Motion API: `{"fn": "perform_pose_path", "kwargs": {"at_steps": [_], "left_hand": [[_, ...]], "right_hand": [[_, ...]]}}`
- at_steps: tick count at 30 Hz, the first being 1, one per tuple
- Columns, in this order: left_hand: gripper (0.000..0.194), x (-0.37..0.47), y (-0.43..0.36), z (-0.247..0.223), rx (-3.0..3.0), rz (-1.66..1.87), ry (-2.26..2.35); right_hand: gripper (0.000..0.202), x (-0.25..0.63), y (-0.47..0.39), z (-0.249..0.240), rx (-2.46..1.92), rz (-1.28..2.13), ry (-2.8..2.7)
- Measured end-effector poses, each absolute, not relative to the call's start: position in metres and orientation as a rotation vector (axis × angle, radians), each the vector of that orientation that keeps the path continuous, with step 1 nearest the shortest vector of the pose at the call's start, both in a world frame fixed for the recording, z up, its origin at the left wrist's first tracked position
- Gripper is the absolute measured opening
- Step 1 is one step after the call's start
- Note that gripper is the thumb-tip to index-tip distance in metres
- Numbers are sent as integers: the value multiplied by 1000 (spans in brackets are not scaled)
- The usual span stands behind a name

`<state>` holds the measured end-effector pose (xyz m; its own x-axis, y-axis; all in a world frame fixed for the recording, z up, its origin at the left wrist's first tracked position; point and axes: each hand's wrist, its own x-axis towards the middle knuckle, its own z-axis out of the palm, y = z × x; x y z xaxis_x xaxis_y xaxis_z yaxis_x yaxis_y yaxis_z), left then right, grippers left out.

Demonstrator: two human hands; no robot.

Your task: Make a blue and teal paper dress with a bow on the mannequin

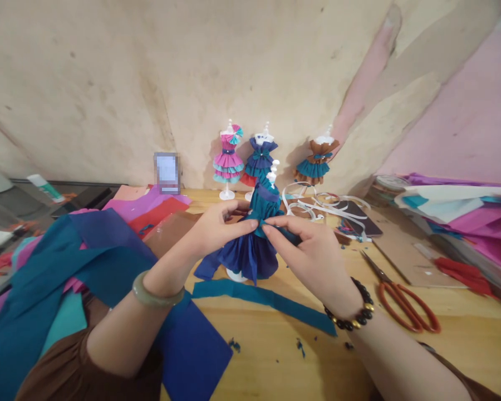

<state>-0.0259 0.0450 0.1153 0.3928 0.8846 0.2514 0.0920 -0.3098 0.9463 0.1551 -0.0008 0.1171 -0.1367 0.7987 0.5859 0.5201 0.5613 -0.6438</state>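
A miniature dress form stands before me in a crepe-paper dress (253, 253), with a teal bodice and a gathered dark-blue skirt. My left hand (217, 225) grips the dress at the waist, its thumb pressing the front and its fingers partly hidden behind the bodice. On the other side, my right hand (309, 245) pinches teal paper at the same spot between thumb and forefinger. The two thumbs nearly meet there. The form's white neck (272, 175) shows above the bodice. Below the skirt, a long teal paper strip (263, 298) lies on the table.
Orange-handled scissors (401, 301) lie at the right. Three dressed forms stand by the wall: a pink one (227, 159), a blue one (262, 153) and a brown one (317, 159). White ribbon (300, 209) coils behind my right hand. Crepe sheets (104, 273) cover the left.
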Motion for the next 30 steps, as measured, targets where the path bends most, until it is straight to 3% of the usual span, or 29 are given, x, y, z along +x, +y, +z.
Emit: {"fn": "perform_pose_path", "kwargs": {"at_steps": [30], "left_hand": [[34, -25, 43, 116, 1813, 999, 805]], "right_hand": [[13, 153, -1, 111, -1222, 27, -1772]]}}
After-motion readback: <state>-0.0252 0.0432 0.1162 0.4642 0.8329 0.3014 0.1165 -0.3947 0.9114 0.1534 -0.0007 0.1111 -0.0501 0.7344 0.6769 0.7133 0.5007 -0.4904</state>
